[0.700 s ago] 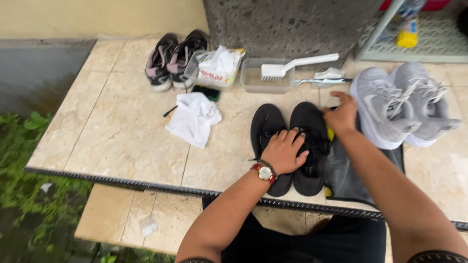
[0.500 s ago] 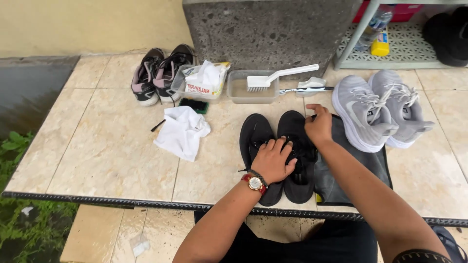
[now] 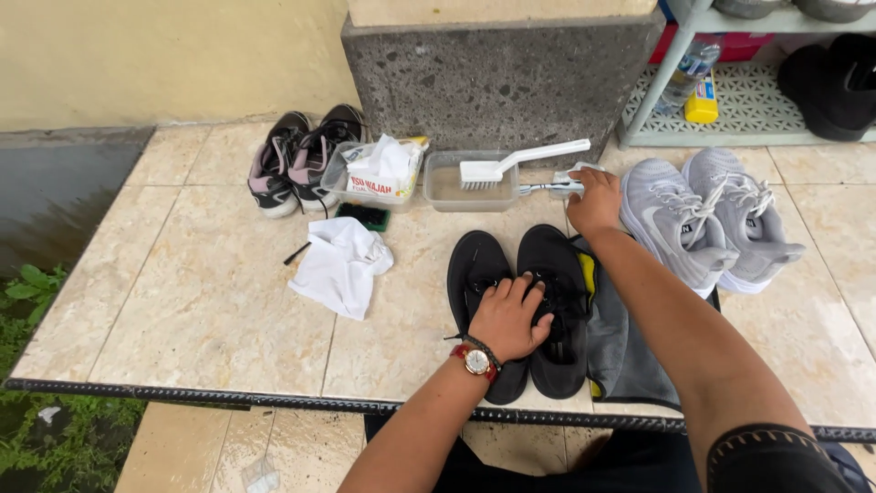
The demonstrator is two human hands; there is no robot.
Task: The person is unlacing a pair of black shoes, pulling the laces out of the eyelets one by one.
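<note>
- black shoes (image 3: pixel 520 301) lie side by side, long axis running away from the person
- left hand (image 3: pixel 506 319) rests on them, fingers loosely curled
- right hand (image 3: pixel 593 201) is beyond them, grasping a small metal tool (image 3: pixel 552 187)

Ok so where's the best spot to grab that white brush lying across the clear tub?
Probably the long white handle of the brush. It sticks out past the right rim of the clear tub, angled up and free of the bristles. Coming from the right and above seems easiest, where the right hand sits just below the handle's end.
</note>
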